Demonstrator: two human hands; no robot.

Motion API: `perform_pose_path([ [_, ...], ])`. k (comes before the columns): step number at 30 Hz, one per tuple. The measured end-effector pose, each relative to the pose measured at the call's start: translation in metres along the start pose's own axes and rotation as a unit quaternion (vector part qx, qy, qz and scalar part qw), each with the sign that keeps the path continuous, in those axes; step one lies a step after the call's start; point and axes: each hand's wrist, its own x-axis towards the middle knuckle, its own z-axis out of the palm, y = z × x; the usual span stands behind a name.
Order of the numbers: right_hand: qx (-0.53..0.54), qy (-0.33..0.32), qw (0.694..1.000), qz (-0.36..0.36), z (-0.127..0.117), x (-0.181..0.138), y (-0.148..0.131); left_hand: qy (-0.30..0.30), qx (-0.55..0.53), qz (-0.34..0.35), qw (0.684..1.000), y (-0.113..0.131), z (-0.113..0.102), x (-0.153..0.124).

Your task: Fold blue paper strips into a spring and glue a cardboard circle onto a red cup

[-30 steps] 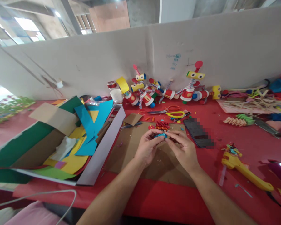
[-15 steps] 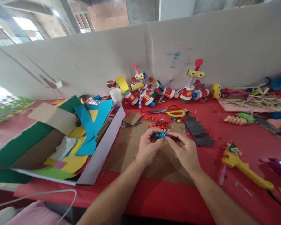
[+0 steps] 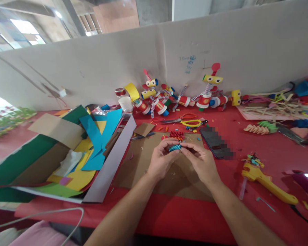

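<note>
At the far left, an open box point(image 3: 110, 165) is holding sheets and offcuts of coloured paper, presumably to keep loose stock together beside the work area. A brown cardboard sheet point(image 3: 140, 167) is covering the middle of the red worktop point(image 3: 179, 213), probably shielding its surface. Above this sheet, the left hand point(image 3: 159, 160) is closing its grip around a small pleated blue paper piece point(image 3: 174, 148), which is lying raised between the two hands. Just beyond it, a red pleated piece point(image 3: 176, 134) is resting near the sheet's far edge. The right hand point(image 3: 199, 161) is narrowing its grip to a pinch at the blue piece's right end; the two-ended hold is apparently keeping the folds from springing open. Both forearms are reaching inward from the near edge, the wrists lifting slightly and the fingertips almost meeting, thumbs lying nearest the wearer. Behind the hands, yellow-handled scissors point(image 3: 191, 123) are lying flat, and a dark phone point(image 3: 212, 142) is lying just beside the right hand. At the far right, a yellow glue gun point(image 3: 268, 186) is resting well apart from the hands, perhaps to leave the middle free for handling.
</note>
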Motion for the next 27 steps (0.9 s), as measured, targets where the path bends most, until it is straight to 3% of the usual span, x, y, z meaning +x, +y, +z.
perform_pose_path([
  [4, 0.003, 0.0, 1.0, 0.014, -0.001, 0.0012, 0.0009, 0.013, 0.013, -0.032, 0.999, 0.0006, -0.0007, 0.0012],
  [8, -0.04, -0.002, 0.999, -0.024, -0.0022, 0.0011, 0.0034, 0.016, -0.018, -0.08, 0.997, 0.0023, 0.0004, 0.0007],
  [15, -0.087, -0.01, 0.992, -0.095, -0.0052, 0.003, 0.007, 0.035, 0.034, -0.035, 0.998, 0.0101, 0.0026, 0.0005],
  [21, -0.099, -0.017, 0.99, -0.098, -0.0051, 0.0024, 0.0073, 0.038, 0.075, -0.022, 0.996, 0.0047, 0.0004, 0.0005],
  [27, -0.079, -0.028, 0.994, -0.076, -0.0053, 0.0036, 0.0053, 0.045, 0.044, -0.053, 0.997, 0.0022, 0.0014, -0.0009],
])
